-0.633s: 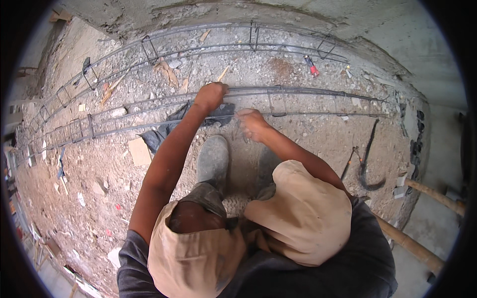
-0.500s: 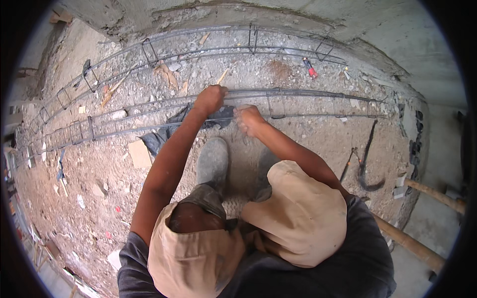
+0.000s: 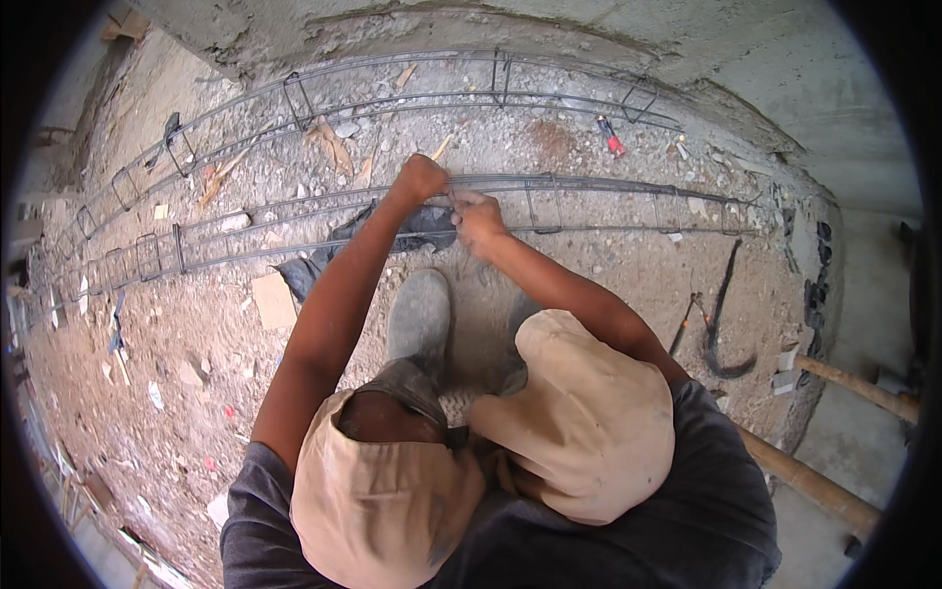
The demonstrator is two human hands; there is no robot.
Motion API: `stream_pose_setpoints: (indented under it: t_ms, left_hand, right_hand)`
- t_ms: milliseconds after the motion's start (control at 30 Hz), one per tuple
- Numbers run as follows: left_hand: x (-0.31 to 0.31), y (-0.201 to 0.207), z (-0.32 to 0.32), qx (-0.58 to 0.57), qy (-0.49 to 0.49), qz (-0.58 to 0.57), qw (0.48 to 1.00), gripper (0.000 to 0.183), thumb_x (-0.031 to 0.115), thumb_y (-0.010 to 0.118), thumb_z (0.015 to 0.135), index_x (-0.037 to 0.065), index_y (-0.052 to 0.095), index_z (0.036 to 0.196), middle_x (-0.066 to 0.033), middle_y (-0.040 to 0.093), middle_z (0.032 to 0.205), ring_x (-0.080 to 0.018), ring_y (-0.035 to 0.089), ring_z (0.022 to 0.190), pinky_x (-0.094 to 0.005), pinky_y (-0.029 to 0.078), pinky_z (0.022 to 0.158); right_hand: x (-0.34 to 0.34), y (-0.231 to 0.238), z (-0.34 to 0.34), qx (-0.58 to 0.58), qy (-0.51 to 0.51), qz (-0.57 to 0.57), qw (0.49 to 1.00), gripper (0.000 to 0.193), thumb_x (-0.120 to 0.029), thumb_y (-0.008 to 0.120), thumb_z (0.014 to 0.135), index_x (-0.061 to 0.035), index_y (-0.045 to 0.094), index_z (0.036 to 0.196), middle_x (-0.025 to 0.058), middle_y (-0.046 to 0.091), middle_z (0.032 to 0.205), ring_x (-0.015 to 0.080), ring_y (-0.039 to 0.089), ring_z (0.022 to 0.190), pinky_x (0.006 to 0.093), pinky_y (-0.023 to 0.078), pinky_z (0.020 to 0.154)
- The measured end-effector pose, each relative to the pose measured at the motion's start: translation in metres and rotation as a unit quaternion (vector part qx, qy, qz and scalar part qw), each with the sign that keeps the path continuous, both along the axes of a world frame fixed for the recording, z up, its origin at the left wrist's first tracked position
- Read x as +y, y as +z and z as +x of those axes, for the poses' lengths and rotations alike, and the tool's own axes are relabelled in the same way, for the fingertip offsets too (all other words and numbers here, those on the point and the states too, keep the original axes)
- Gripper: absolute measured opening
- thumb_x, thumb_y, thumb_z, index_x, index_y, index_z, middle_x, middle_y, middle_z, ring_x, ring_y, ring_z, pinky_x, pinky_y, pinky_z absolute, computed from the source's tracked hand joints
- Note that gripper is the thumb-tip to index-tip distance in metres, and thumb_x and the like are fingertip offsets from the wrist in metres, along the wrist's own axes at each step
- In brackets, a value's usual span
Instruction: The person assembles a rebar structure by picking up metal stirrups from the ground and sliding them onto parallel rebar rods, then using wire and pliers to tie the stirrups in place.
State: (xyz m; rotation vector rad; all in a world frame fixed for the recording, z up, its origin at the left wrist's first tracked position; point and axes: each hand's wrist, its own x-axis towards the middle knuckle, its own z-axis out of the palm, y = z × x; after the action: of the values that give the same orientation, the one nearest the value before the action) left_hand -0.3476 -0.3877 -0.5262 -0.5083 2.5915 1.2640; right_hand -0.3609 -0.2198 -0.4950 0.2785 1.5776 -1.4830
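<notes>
I crouch over a long cage of steel reinforcing bars (image 3: 589, 187) lying on dusty ground, with rectangular stirrups (image 3: 543, 204) spaced along it. My left hand (image 3: 424, 177) grips the top bar of the near cage. Right beside it, my right hand (image 3: 478, 218) is closed on the same bar, seemingly pinching something small that I cannot make out. A dark cloth (image 3: 417, 231) lies under the bars below both hands. My grey boots (image 3: 420, 312) stand just behind the cage.
A second rebar cage (image 3: 412, 83) runs along the concrete wall behind. A red-handled tool (image 3: 610, 135) lies between the cages. A curved dark bar (image 3: 721, 324) rests at the right, wooden poles (image 3: 834, 491) lower right. Paper and wood scraps litter the dirt at left.
My right hand has moved left along the bar until it sits right next to my left hand. My left hand stays on the top bar.
</notes>
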Motion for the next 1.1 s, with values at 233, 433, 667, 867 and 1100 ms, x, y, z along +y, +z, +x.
stream_pose_setpoints:
  t_ms: [233,433,667,867,1100]
  left_hand:
    - [0.001,-0.005,-0.006,-0.042,0.107,0.101,0.988,0.026,0.02,0.069,0.083,-0.004,0.071,0.094,-0.0143,0.071,0.084,-0.0188,0.062,0.073,-0.0346,0.05,0.072]
    - [0.006,-0.011,0.011,-0.006,0.131,0.032,0.991,0.022,0.031,0.065,0.085,0.011,0.071,0.094,-0.0134,0.071,0.093,-0.0305,0.067,0.09,-0.0408,0.049,0.082]
    - [0.021,0.0,0.021,0.097,0.077,-0.062,0.99,0.019,0.029,0.058,0.09,0.011,0.063,0.091,-0.012,0.069,0.087,-0.0323,0.065,0.087,-0.0442,0.042,0.083]
    - [0.025,0.001,0.021,0.11,0.083,-0.04,0.99,0.017,0.026,0.059,0.089,0.01,0.062,0.092,-0.013,0.067,0.088,-0.0316,0.063,0.09,-0.0478,0.039,0.083]
    - [0.032,0.001,0.027,0.254,0.046,-0.128,0.958,0.013,0.015,0.065,0.085,0.003,0.061,0.09,-0.0188,0.063,0.088,-0.0407,0.062,0.081,-0.0468,0.049,0.076]
  right_hand:
    - [-0.002,0.006,0.001,0.013,0.019,0.015,1.0,0.031,-0.003,0.049,0.09,-0.001,0.062,0.118,0.0053,0.055,0.067,0.0114,0.039,0.045,0.0281,0.027,0.036]
    - [-0.018,0.024,-0.01,0.092,0.143,0.092,0.981,0.021,-0.008,0.053,0.091,0.0025,0.065,0.104,0.0074,0.058,0.068,0.0153,0.047,0.05,0.0313,0.034,0.041]
    - [-0.011,0.02,-0.076,0.544,0.424,0.165,0.705,0.016,-0.017,0.063,0.082,-0.0076,0.07,0.093,0.0197,0.069,0.091,0.0365,0.066,0.082,0.047,0.05,0.07]
    - [-0.034,0.029,-0.114,0.556,0.446,0.212,0.669,0.018,-0.026,0.069,0.082,-0.0114,0.071,0.093,0.0172,0.07,0.091,0.0352,0.067,0.087,0.0456,0.051,0.074]
    - [-0.057,0.031,-0.11,0.491,0.555,0.324,0.588,0.037,-0.035,0.075,0.078,-0.0048,0.07,0.1,0.017,0.069,0.106,0.0328,0.066,0.101,0.0414,0.053,0.085]
